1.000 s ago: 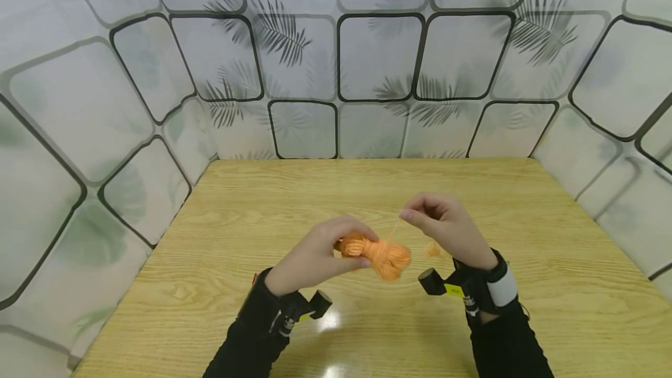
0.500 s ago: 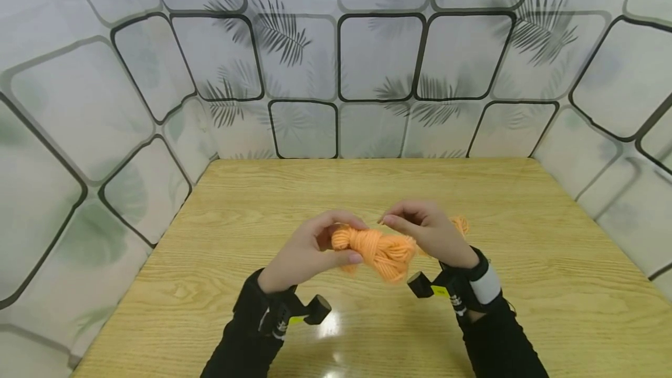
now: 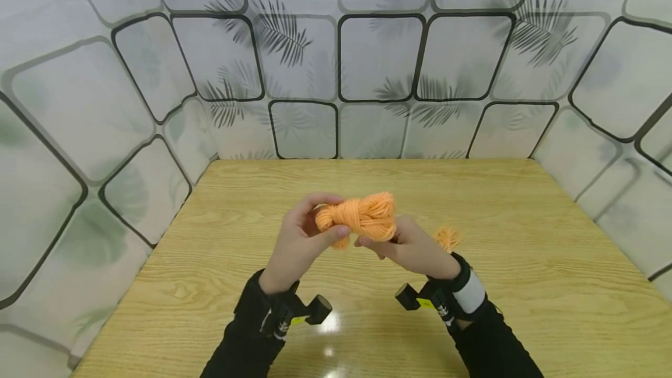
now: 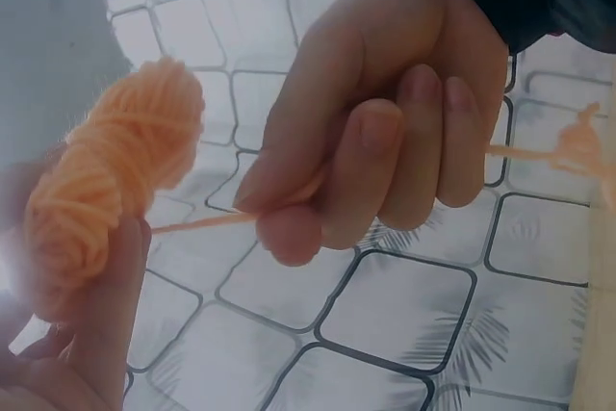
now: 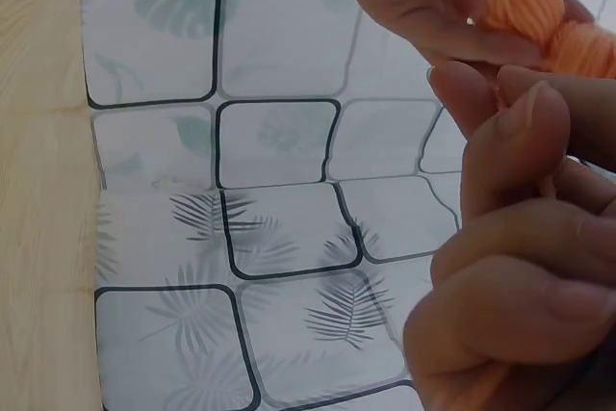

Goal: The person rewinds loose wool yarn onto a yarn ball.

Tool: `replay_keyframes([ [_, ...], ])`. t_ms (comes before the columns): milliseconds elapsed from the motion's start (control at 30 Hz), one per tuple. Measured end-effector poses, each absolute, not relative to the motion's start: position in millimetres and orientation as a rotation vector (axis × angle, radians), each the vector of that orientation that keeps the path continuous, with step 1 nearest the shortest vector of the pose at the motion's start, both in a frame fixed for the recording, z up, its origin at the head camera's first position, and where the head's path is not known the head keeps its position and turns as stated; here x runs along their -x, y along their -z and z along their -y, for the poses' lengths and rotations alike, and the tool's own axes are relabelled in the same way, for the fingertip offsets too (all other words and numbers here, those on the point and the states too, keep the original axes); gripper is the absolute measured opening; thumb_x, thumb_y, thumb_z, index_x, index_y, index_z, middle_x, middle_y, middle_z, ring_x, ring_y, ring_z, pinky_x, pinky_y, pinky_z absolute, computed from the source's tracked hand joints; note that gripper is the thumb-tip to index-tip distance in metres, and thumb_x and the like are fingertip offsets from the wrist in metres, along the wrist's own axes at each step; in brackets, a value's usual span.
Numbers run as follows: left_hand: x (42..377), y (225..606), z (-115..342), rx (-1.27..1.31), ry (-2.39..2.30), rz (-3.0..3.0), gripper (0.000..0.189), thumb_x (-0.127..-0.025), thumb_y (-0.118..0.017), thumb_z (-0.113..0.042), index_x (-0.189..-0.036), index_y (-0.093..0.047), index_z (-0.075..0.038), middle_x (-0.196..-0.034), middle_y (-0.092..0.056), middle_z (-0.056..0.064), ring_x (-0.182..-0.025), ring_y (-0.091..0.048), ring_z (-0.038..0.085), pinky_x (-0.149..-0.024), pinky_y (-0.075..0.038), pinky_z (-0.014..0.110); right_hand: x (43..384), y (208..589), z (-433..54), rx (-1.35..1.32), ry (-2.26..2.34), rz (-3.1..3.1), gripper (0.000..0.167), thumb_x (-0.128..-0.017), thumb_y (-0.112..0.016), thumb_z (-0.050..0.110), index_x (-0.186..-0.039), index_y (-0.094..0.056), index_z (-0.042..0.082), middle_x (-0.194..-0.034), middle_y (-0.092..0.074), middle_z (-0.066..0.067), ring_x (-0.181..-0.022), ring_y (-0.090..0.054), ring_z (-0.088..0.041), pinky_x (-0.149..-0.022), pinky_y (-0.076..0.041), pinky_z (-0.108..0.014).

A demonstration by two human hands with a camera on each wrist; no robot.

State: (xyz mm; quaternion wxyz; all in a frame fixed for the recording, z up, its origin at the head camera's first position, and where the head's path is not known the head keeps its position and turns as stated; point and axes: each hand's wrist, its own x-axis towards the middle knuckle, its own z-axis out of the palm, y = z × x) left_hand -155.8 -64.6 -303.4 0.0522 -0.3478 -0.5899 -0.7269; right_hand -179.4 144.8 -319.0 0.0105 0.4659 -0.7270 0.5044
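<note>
I see soft orange yarn bundle [image 3: 362, 217], wrapped round its middle, looped ends bulging | left grip [image 3: 294, 247] holding it | right grip [image 4: 385, 132] pinching thin orange strand [image 4: 204, 224]

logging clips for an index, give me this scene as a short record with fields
left hand: holds the orange yarn bundle, thumb on near side
right hand: pinches a strand of yarn
yarn bundle: held off the table, wrapped round its middle
strand: runs between bundle and right hand, looks taut in the left wrist view
loose yarn: small tangle near the right wrist; contact with table unclear
surface: wood-grain table
backdrop: pale patterned covering, dark outlines and leaves
</note>
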Motion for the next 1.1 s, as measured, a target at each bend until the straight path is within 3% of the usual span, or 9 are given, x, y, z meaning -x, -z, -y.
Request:
replay_keyframes([
  [100,157,304,63,0.983,2.147,1.793,0.036,-0.083,-0.070,-0.023,-0.114,-0.056,-0.012,-0.098,-0.058,0.000,-0.076,-0.056,0.009,-0.062,-0.048,0.022,176,319,-141,-1.472,-1.591,2.282,0.012,-0.091,-0.052,-0.003,-0.098,-0.063,-0.001,-0.062,-0.050,-0.002,-0.050,-0.042,-0.008,-0.046,-0.040,-0.024],
  [267,159,305,61,0.872,2.014,1.832,0.037,-0.083,-0.069,-0.008,-0.114,-0.052,0.004,-0.102,-0.057,0.005,-0.077,-0.057,0.011,-0.062,-0.050,0.022,173,318,-138,-1.455,-1.557,2.325,0.015,-0.091,-0.054,-0.001,-0.094,-0.068,-0.002,-0.060,-0.051,0.000,-0.046,-0.039,-0.005,-0.042,-0.036,-0.021],
  [500,163,305,57,0.809,1.794,1.893,0.033,-0.080,-0.067,0.004,-0.111,-0.056,0.002,-0.106,-0.057,0.015,-0.082,-0.057,0.013,-0.065,-0.053,0.026,168,313,-141,-1.492,-1.540,2.261,0.014,-0.090,-0.054,-0.003,-0.092,-0.068,0.001,-0.058,-0.049,-0.002,-0.044,-0.039,-0.008,-0.043,-0.037,-0.021],
  [833,166,308,57,0.811,1.612,1.987,0.031,-0.079,-0.071,-0.005,-0.108,-0.060,-0.004,-0.105,-0.056,0.010,-0.089,-0.057,0.018,-0.065,-0.054,0.027,162,302,-155,-1.415,-1.432,2.196,0.014,-0.086,-0.059,-0.005,-0.088,-0.068,0.005,-0.056,-0.045,0.002,-0.045,-0.033,-0.007,-0.042,-0.030,-0.020],
  [1100,166,310,58,0.859,1.408,2.134,0.029,-0.080,-0.071,-0.009,-0.108,-0.061,-0.010,-0.107,-0.059,0.003,-0.091,-0.054,0.013,-0.064,-0.047,0.026,162,299,-164,-1.361,-1.414,2.130,0.014,-0.086,-0.060,-0.006,-0.088,-0.068,0.006,-0.057,-0.046,0.002,-0.045,-0.030,-0.007,-0.041,-0.027,-0.022],
])
